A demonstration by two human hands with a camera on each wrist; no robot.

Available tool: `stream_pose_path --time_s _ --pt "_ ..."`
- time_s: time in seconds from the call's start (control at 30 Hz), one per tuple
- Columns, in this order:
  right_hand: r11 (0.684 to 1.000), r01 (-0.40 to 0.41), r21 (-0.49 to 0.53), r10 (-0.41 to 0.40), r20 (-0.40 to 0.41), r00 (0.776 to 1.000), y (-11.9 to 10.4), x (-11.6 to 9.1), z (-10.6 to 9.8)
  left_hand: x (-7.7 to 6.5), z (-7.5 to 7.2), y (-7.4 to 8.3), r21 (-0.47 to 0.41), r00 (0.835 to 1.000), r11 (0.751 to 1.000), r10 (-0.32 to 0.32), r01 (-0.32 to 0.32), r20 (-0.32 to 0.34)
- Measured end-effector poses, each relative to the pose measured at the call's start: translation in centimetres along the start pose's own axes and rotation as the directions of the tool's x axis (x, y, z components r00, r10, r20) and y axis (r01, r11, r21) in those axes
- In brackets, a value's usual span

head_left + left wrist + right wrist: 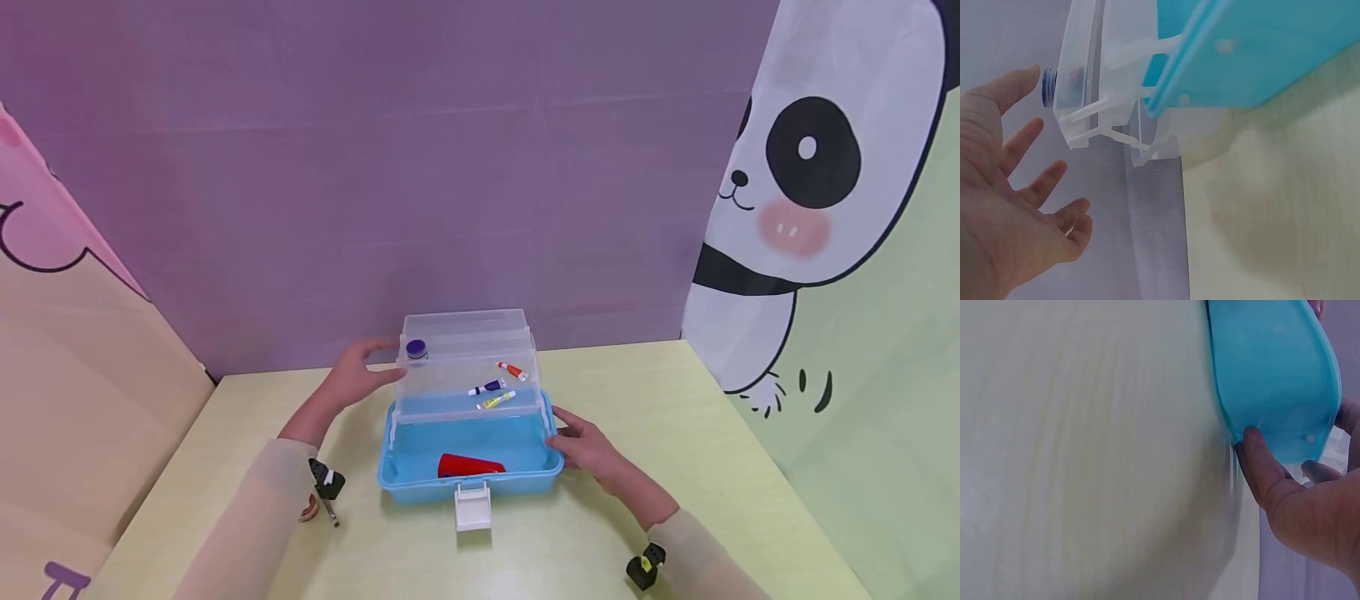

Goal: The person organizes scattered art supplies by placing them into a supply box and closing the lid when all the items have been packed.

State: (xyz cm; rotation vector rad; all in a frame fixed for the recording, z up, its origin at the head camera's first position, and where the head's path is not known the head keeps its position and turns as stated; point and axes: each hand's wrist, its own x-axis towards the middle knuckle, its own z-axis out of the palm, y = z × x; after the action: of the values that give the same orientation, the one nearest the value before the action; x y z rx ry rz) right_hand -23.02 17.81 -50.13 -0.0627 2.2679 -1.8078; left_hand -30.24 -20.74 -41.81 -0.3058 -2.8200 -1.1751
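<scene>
Your right hand (588,450) grips blue box (420,493); left hand (352,379), fingers apart, beside translucent trays (431,406). Paint tubes (492,386), red tapered item (468,466) stowed; box not yet closed.

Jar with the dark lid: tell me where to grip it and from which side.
Pinch the jar by its lid, probably from above: it stands upright, lid projecting above the tray wall, while the wall shields its body.

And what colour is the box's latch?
The latch is white, seen best in the head view.
</scene>
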Motion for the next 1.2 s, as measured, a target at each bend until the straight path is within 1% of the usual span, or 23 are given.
stream_pose_path --time_s 0.07,0.23,0.5,0.73,0.9,1.03,1.2 --pt "1.000 -0.001 -0.003 0.001 0.001 1.000 0.0 -0.1 0.0 -0.5 0.0 -0.2 -0.004 1.000 1.000 0.003 -0.003 0.005" --pt "1.000 -0.009 -0.017 0.009 -0.007 1.000 -0.1 -0.1 0.0 -1.9 -0.2 -0.8 0.018 1.000 1.000 -0.007 0.006 0.025" --pt "1.000 -0.012 -0.016 0.012 -0.013 1.000 0.1 0.2 0.0 -4.0 -0.9 -2.3 0.070 0.997 0.996 -0.064 0.061 0.041" --pt "1.000 -0.009 -0.020 0.009 -0.014 1.000 0.4 0.1 0.0 -6.0 -1.3 -3.9 0.046 0.997 0.997 -0.059 0.056 0.047" --pt "1.000 -0.014 -0.010 0.014 0.004 1.000 0.4 0.1 0.0 -7.9 -1.7 -4.9 0.020 0.997 0.998 -0.063 0.062 0.050" --pt "1.000 -0.013 -0.011 0.013 0.011 1.000 0.3 0.1 -0.1 -9.5 -2.2 -5.5 0.027 0.997 0.997 -0.070 0.069 0.037" --pt "1.000 -0.016 -0.015 0.016 0.004 1.000 0.3 0.2 -0.1 -11.2 -3.0 -6.1 0.020 0.998 0.997 -0.068 0.068 0.017"
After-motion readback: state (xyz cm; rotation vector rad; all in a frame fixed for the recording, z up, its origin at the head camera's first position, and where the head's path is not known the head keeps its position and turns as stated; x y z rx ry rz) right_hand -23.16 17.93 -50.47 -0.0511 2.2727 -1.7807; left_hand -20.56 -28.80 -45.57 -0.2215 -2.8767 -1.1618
